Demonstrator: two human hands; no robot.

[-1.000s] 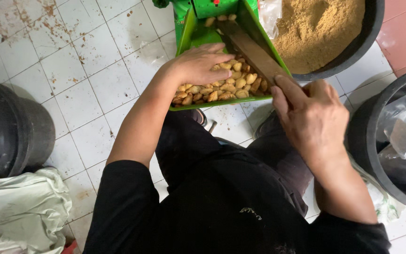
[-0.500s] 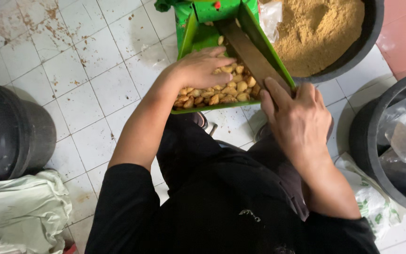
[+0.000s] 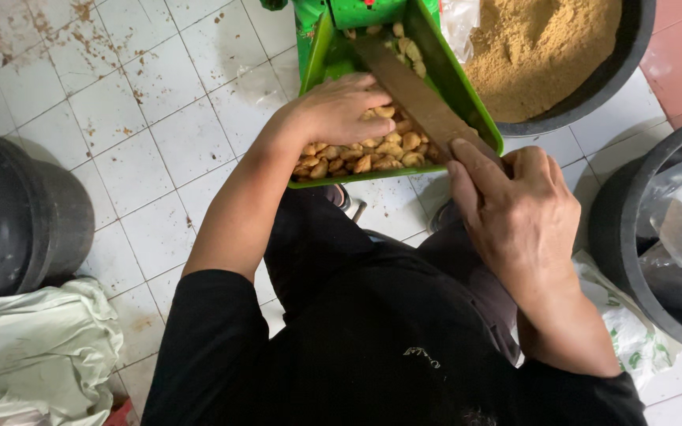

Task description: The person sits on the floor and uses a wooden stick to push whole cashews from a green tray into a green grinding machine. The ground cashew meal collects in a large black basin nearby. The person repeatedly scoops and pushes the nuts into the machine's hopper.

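A green metal tray (image 3: 312,47) slopes toward me, with several small tan pieces (image 3: 365,154) piled at its near end and a few more near its top. My left hand (image 3: 341,109) rests palm down on the pile, fingers curled over the pieces. My right hand (image 3: 518,217) grips the near end of a flat brown wooden stick (image 3: 416,99), which lies diagonally along the tray's right side and reaches up to the green machine part (image 3: 369,9) at the tray's head.
A black tub of tan powder (image 3: 550,47) stands at the upper right. A second black tub lined with clear plastic (image 3: 676,229) is at the right edge. At the left a dark bucket (image 3: 17,209) lies beside pale green cloth (image 3: 33,355). The white tiled floor (image 3: 128,102) is stained.
The view has shifted a little. My right hand has moved slightly left and nearer along the stick. My left hand stays on the pile of pieces.
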